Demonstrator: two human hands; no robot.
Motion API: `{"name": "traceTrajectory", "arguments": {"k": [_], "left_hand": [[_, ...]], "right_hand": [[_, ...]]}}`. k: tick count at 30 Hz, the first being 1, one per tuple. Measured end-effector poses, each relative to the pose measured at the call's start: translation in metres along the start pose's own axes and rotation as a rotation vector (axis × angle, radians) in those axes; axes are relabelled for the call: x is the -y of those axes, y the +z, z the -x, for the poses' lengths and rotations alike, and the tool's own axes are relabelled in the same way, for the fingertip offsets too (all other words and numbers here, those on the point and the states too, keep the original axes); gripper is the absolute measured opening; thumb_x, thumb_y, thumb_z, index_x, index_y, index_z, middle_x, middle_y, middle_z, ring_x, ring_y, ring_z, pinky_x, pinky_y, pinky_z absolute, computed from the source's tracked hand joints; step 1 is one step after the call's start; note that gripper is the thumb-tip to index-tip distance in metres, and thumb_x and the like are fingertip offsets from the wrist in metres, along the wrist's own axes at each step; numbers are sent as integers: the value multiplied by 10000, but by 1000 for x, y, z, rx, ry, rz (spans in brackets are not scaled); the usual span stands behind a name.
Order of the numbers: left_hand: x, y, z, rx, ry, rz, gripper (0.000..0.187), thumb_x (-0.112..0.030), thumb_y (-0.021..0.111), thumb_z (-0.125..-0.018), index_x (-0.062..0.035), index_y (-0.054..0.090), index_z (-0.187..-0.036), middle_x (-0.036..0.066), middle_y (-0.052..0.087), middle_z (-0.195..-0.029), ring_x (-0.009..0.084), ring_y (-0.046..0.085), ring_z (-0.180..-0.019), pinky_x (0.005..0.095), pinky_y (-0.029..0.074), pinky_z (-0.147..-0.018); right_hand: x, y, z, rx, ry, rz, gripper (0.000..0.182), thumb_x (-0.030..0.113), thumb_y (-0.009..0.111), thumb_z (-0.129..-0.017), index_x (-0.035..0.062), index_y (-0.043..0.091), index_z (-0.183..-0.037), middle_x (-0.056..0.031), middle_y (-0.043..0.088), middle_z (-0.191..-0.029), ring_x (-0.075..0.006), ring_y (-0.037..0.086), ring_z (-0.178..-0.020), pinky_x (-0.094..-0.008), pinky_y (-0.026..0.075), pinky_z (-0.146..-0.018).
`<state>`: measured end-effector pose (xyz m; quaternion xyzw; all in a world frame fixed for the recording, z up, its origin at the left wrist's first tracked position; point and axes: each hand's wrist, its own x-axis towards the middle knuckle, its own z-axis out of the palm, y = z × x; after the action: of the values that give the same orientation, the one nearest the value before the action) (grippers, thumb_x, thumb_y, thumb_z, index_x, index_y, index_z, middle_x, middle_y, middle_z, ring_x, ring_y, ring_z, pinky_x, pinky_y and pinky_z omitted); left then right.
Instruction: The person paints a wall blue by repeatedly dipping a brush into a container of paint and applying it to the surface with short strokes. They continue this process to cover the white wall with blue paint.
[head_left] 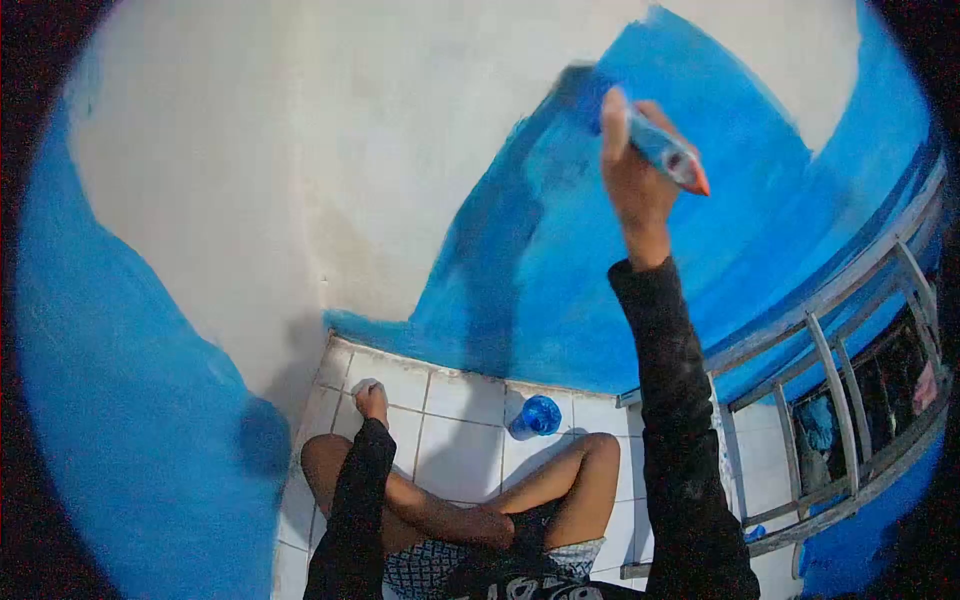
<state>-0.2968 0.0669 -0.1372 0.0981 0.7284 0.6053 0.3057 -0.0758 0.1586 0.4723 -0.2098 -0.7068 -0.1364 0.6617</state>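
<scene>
My right hand (pixel 640 170) is raised to the wall and grips a paintbrush (pixel 663 150). The brush has an orange-red handle end, and its dark blue bristle end is at the painted wall (pixel 590 210), partly blurred. Low on the left, my left hand (pixel 371 402) is curled closed above my knee, near the foot of the wall, with nothing seen sticking out of it. On the tiles in front of my legs stands a blue cup (pixel 535 416) with blue paint inside.
A bare off-white stretch of wall (pixel 390 130) lies between blue areas on both sides. White floor tiles (pixel 465 398) run beneath my crossed legs. To the right, a wooden ladder-like frame (pixel 835 400) leans close by, with a dark opening and cloths behind it.
</scene>
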Motion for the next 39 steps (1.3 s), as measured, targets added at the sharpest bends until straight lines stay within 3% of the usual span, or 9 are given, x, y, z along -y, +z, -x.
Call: {"name": "traceTrajectory", "arguments": {"k": [4, 5, 6, 15, 26, 30, 32, 35, 39], "left_hand": [[10, 3, -7, -7, 3, 4, 308, -225, 576, -848, 69, 658, -886, 194, 645, -833, 307, 596, -805, 388, 139, -824], [10, 3, -7, -88, 92, -116, 300, -221, 571, -850, 58, 667, -906, 205, 656, -879, 321, 608, -840, 439, 299, -801], [4, 2, -6, -169, 184, -235, 294, -216, 566, -851, 47, 676, -925, 216, 667, -925, 335, 620, -875, 491, 459, -778], [30, -1, -23, -148, 282, -156, 313, -221, 557, -833, 38, 684, -954, 241, 676, -896, 401, 632, -858, 446, 484, -807], [-5, -9, -5, -34, 65, -17, 283, -221, 556, -842, 30, 668, -909, 198, 654, -831, 341, 620, -805, 426, 479, -753], [-9, -10, -3, -27, 43, -19, 274, -221, 556, -845, 27, 663, -892, 182, 645, -807, 319, 615, -785, 418, 478, -734], [-9, -9, -4, -22, 34, -19, 270, -221, 555, -847, 26, 660, -884, 174, 641, -796, 309, 613, -775, 414, 477, -724], [-9, -6, -5, -13, 13, -8, 265, -221, 555, -850, 24, 656, -871, 162, 635, -778, 292, 610, -761, 409, 476, -709], [-7, -1, -4, 15, -39, 20, 260, -221, 555, -853, 21, 650, -855, 146, 627, -754, 271, 605, -741, 401, 474, -689]], "right_hand": [[-1, -2, -24, -239, -120, -46, 258, 183, 685, -885, 1, 624, -712, 5, 578, -587, -38, 491, -550, -239, 419, -494], [-2, -3, -18, -237, -119, -46, 258, 183, 685, -885, 1, 624, -712, 5, 578, -587, -38, 491, -550, -239, 419, -494], [-1, -2, -7, -184, -94, -6, 254, 187, 686, -882, 11, 619, -711, -7, 577, -583, -43, 490, -540, -246, 423, -491], [11, 10, 120, 468, 26, -45, 215, 134, 717, -825, 67, 533, -737, -158, 548, -589, -245, 607, -485, -304, 436, -462], [-20, -2, -7, 86, -298, 183, 351, 150, 721, -861, 81, 502, -596, 3, 362, -487, -23, 350, -475, -260, 321, -402], [-17, -5, -49, -32, -231, -5, 317, 140, 732, -847, 88, 525, -613, -1, 425, -493, -36, 384, -437, -259, 329, -401], [-22, -9, -68, -238, -516, 187, 288, 154, 734, -842, 93, 552, -628, -10, 474, -509, -73, 427, -411, -258, 352, -408], [-17, -14, -66, -161, -244, 230, 202, 130, 642, -923, 53, 607, -739, -4, 608, -652, -54, 544, -575, -218, 423, -524], [-25, -14, -18, 90, -307, 31, 164, 97, 700, -855, 56, 579, -752, -29, 551, -590, -74, 525, -512, -243, 391, -471]]}}
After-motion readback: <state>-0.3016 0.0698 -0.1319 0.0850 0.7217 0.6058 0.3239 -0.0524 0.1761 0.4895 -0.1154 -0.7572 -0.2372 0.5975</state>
